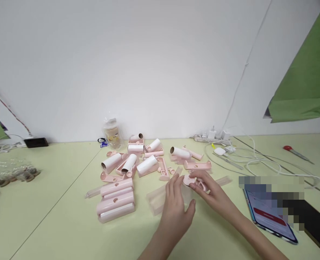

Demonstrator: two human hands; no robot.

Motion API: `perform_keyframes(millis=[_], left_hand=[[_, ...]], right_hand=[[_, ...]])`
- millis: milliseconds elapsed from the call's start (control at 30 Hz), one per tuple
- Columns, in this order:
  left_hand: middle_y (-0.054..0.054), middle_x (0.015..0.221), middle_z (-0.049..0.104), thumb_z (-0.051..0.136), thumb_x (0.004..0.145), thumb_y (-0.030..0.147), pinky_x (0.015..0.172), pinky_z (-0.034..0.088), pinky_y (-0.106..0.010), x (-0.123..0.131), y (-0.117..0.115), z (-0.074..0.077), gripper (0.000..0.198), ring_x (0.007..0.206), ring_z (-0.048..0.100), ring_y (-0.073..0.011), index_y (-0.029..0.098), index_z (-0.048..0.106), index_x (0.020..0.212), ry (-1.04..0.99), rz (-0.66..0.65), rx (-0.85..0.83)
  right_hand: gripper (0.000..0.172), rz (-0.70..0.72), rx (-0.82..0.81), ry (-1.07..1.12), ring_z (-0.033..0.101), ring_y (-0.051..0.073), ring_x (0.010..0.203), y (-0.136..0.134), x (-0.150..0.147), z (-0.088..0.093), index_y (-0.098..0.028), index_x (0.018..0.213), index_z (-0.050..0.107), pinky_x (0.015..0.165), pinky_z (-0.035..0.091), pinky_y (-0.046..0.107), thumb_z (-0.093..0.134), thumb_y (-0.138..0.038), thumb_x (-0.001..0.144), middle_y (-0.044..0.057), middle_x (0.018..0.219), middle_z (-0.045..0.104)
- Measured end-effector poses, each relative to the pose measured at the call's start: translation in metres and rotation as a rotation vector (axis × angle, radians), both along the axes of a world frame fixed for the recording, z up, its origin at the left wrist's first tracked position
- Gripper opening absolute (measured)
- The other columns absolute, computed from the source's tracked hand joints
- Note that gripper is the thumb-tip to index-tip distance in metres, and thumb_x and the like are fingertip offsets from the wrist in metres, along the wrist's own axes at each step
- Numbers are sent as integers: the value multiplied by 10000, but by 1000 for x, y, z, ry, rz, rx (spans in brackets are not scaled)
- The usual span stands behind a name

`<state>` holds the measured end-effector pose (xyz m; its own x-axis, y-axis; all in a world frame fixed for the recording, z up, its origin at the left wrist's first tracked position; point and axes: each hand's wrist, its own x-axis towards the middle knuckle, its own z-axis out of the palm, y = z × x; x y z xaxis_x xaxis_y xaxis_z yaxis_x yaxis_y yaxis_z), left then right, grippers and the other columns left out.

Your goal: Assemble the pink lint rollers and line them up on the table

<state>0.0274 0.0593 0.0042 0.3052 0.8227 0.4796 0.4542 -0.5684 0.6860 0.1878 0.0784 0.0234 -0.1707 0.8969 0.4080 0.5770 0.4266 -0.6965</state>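
My left hand (176,206) rests flat, fingers apart, on a clear plastic sleeve (157,200) lying on the pale yellow-green table (54,224). My right hand (211,191) grips a small pink plastic part (188,179) just right of the left fingertips. Behind both hands lies a heap of white paper rolls (146,164) and pink plastic holders (197,165). To the left, assembled pink roller cases (115,200) sit stacked side by side.
A phone (271,216) lies at the right near the table edge. A power strip with chargers (211,137) and white cables (257,162) run at the back right. A clear jar (111,133) stands by the wall. Small jars (13,173) sit at the left.
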Motion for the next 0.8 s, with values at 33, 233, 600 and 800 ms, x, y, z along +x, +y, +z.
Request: perform_keyframes(millis=[33,233,600,800], left_hand=[[-133,1384,340,490,795,153,1061,281,-469,3,7,2,542,1317,251,-262,177,309,1305,-3,-33,-16],[-109,1293,460,439,848,178,1028,339,-428,5,27,1,456,1247,378,-218,204,339,1292,-116,-148,-139],[-105,1206,546,451,846,177,1000,345,-420,5,25,2,362,1198,439,-248,223,513,1200,-207,-167,-121],[-107,1110,554,558,756,182,922,395,-433,6,23,4,373,1092,497,-280,215,541,1127,-206,-122,-149]], right_hand=[[183,16,17,-11,547,199,886,0,0,-3,-289,1037,507,754,456,317,458,-378,885,35,1019,565],[195,-9,112,-48,559,202,870,1,3,-15,-279,1039,547,711,486,320,437,-354,896,58,970,546],[207,-81,-113,406,541,203,797,-7,11,-10,-289,965,635,726,433,307,577,-369,782,25,855,580],[292,-158,-372,910,584,163,813,-1,16,-22,-242,926,558,750,478,280,692,-315,677,-8,844,610]])
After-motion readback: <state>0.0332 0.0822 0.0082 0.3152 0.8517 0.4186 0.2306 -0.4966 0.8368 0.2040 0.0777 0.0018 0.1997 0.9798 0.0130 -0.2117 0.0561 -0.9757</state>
